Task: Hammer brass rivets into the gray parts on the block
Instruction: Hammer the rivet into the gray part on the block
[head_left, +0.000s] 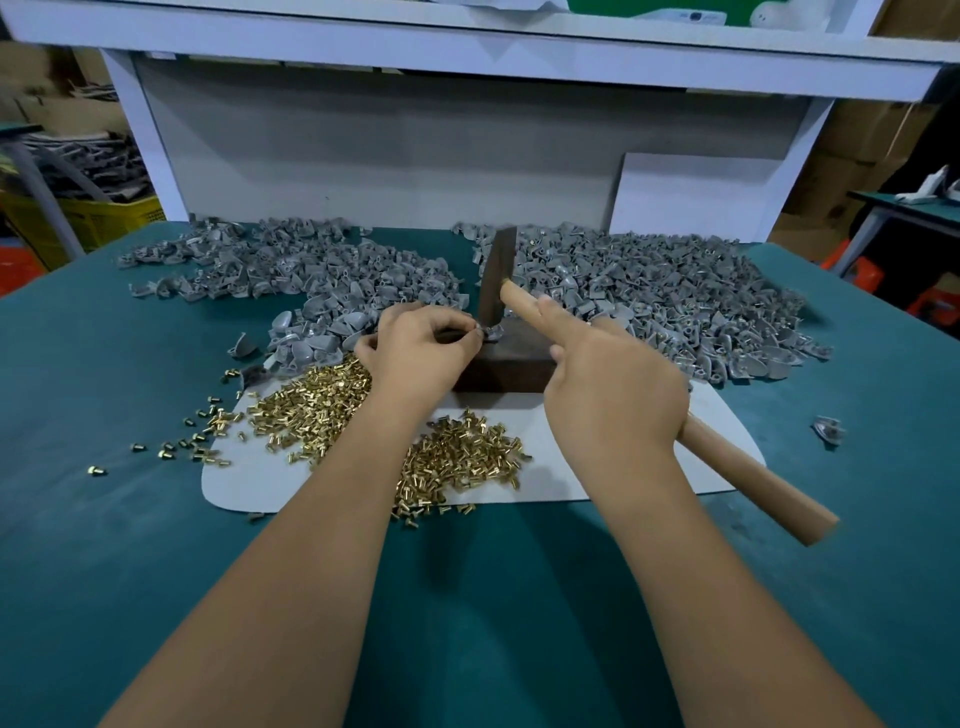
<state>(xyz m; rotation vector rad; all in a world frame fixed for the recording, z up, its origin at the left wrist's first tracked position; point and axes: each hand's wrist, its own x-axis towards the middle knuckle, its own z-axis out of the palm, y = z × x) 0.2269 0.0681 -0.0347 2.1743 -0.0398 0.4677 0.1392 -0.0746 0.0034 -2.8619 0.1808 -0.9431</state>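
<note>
right hand (618, 384) grips hammer (748, 467), left hand (415, 353) pinches gray part (488, 332) on block (511, 366)

On the teal-covered counter (104, 545) lies a flat white rounded mat (597, 467), and on its far edge stands the dark rectangular block (501, 366). A heap of small brass rivets (322, 410) spreads over the mat's left and front, before the block. Behind, two heaps of gray plastic parts flank the block: one left (291, 270), one right (665, 291). One stray gray part (828, 430) lies right of the mat.
</note>
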